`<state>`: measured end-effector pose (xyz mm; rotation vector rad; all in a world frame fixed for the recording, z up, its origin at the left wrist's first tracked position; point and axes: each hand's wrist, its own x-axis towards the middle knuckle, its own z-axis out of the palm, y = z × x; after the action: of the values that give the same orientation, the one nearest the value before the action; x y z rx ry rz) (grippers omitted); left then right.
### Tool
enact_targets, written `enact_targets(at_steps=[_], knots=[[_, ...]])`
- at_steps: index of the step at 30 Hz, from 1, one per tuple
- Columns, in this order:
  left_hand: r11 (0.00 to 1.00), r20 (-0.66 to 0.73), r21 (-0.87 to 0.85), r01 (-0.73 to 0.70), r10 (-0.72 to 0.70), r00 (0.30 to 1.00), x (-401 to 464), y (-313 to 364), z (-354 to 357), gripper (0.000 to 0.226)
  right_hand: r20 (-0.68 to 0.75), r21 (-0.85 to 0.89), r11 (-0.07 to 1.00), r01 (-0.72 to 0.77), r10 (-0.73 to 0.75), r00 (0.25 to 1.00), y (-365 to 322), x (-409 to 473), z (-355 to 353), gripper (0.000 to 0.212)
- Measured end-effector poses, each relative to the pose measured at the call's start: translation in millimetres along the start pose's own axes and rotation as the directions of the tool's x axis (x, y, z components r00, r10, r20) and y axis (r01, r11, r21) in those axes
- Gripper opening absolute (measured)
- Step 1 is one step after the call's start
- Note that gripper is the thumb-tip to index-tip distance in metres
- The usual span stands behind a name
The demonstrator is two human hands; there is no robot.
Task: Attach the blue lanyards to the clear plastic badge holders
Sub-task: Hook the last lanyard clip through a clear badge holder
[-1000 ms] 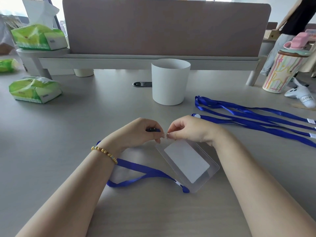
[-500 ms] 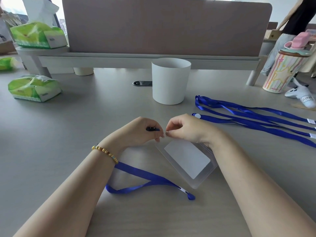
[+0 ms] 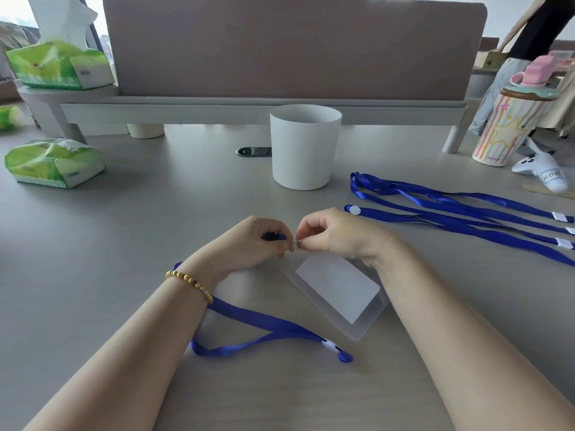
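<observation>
An office: a long grey desk [image 3: 93, 231] backed by a fabric divider screen [image 3: 292, 45], with tissue packs [image 3: 53, 163].

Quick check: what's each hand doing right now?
Left hand: fingers curled, pinching the clip end of the blue lanyard.
Right hand: fingers pinching the top edge of the clear badge holder.

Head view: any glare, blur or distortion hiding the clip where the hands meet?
Head view: wide-angle bending bows the desk divider; soft, even light, faint shadows; the badge holder shows no glare; the join between the left hand and right hand is small and slightly soft.
</observation>
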<state>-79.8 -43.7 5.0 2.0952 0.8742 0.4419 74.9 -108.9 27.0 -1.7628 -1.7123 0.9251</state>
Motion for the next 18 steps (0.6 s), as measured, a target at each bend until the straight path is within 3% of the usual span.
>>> enact_targets(at_steps=[10, 18], knots=[[0.992, -0.069, -0.122, -0.026, 0.017, 0.997, -1.2, 1.9, -0.1, 0.022, -0.017, 0.101, 0.994, 0.047, -0.046, 0.999, 6.8, 0.5, -6.6, 0.008], [1.000, -0.022, -0.020, -0.022, 0.022, 1.000, -1.1, -0.1, -1.5, 0.021, -0.006, 0.052, 0.999, 0.010, -0.010, 1.000, 6.7, 1.7, -5.4, 0.008]])
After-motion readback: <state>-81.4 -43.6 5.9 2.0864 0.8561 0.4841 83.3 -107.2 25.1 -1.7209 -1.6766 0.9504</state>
